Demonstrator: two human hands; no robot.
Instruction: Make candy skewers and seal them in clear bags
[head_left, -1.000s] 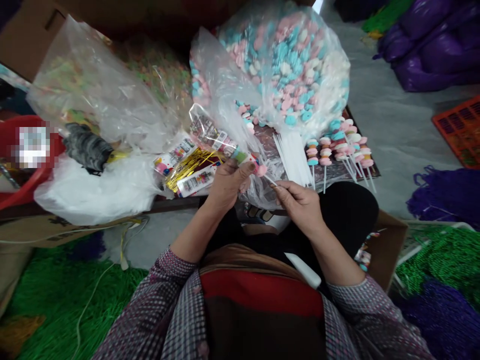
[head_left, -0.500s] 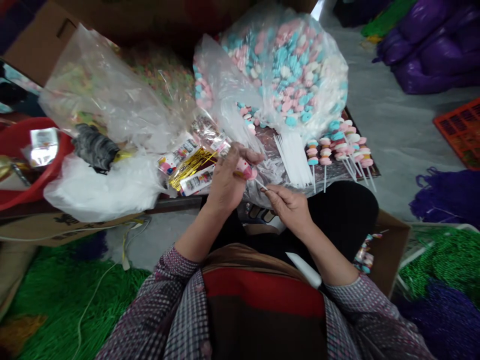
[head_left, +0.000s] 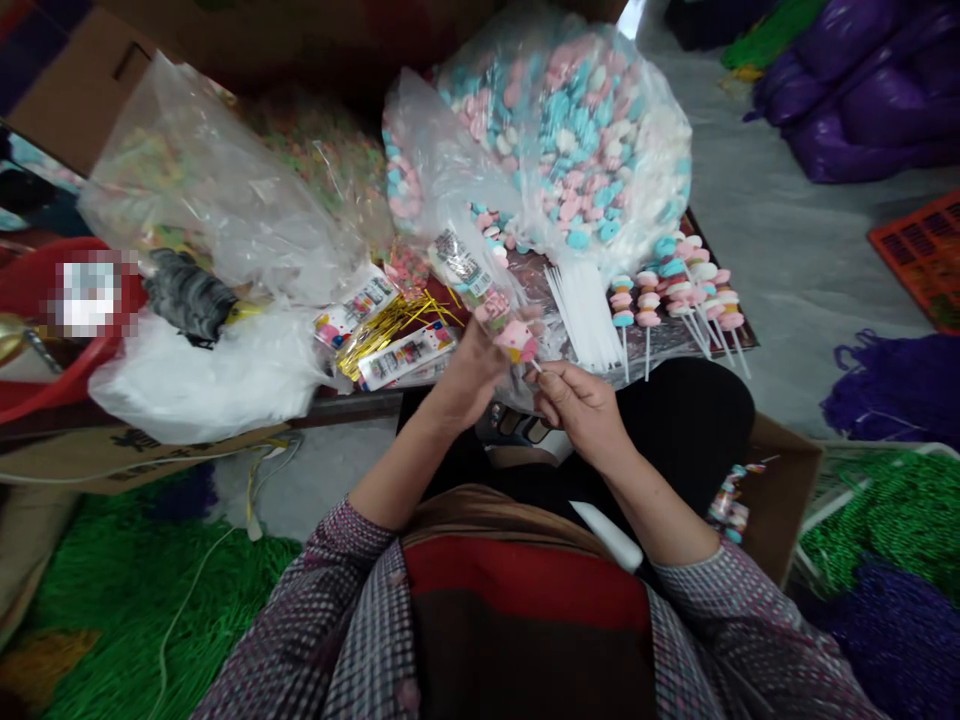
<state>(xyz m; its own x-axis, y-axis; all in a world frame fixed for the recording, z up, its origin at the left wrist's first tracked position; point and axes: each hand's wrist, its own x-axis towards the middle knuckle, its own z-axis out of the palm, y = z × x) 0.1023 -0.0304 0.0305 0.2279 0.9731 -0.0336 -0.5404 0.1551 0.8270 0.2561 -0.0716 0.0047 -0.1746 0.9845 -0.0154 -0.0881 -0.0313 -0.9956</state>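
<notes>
A candy skewer in a clear printed wrapper [head_left: 516,338] slants up and to the left above the table's near edge. My right hand [head_left: 581,405] is closed, pinching the white stick at its lower end. Close behind and beside the wrapper is my left hand [head_left: 471,372], smeared by motion, its fingers partly hidden by the wrapper; whether it grips the wrapper is unclear. Gold twist ties [head_left: 386,335] and flat printed wrappers [head_left: 409,355] lie left of my hands. To the right are loose white sticks [head_left: 581,315] and several unwrapped candy skewers [head_left: 646,300].
A big clear bag of pink, blue and white candies [head_left: 570,130] stands at the back. Another clear bag [head_left: 217,190] and a red basin [head_left: 124,320] are at left. Wrapped skewers lie in a cardboard box [head_left: 787,500] by my right knee.
The wrapper was enclosed in my left hand; now more of it shows, its printed top standing out up and left. My left hand has shifted lower, while my right hand keeps the stick.
</notes>
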